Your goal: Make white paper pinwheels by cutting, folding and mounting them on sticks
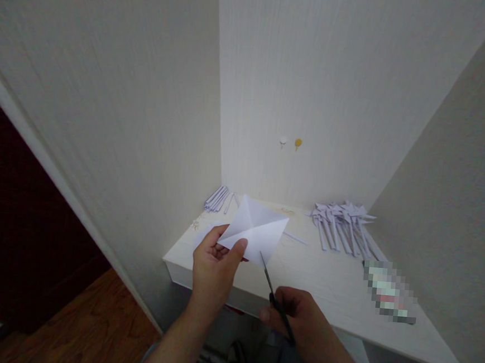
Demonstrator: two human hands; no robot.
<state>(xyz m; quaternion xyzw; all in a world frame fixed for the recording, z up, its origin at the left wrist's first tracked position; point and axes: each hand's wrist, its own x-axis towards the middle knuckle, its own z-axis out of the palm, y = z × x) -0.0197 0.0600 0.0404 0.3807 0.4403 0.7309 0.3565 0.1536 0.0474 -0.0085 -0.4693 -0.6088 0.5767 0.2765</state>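
My left grip (pixel 215 263) pinches creased white paper (pixel 263 236) over the bench (pixel 322 288); my right grip (pixel 306 316) holds black-handled scissors (pixel 273 300)

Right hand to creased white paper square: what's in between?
Head view: black-handled metal scissors, held in the right hand; their tips overlap the paper square near its lower edge.

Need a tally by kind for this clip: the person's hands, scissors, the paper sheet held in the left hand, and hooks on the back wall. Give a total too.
Left hand and right hand: 2
Scissors: 1
Held paper sheet: 1
White hook and yellow hook: 2
Total: 6
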